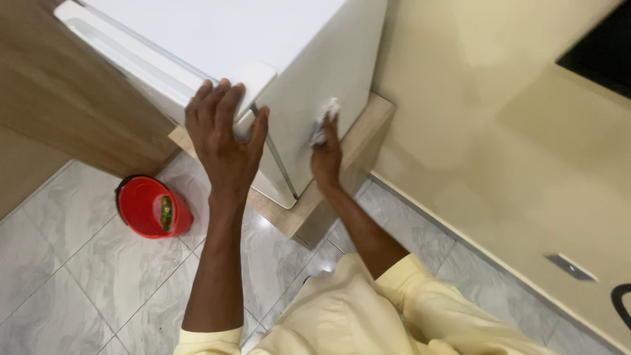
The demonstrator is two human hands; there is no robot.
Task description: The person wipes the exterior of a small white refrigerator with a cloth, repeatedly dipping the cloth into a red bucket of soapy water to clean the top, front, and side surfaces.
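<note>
Wiping side of small white fridge (pixel 328 66) with crumpled white cloth (pixel 325 119).

Left hand (pixel 223 141) flat on front top corner of fridge, fingers spread and curled over the edge, clamped on nothing. Right hand (pixel 327 158) pressed to the side panel, fingers bunched around cloth, pinning it to the surface. Fridge sits on low wooden plinth (pixel 368 128), tucked between wood cabinet (pixel 59 98) and cream wall (pixel 493 131). Red bucket (pixel 152 207) on grey tiled floor (pixel 85 276), left of plinth, apart from it. Cloth likely soft, light, easily balled up; best gripped bunched in the palm. Panel looks smooth, probably slippery, rigid; fridge heavy, braced at corner.
</note>
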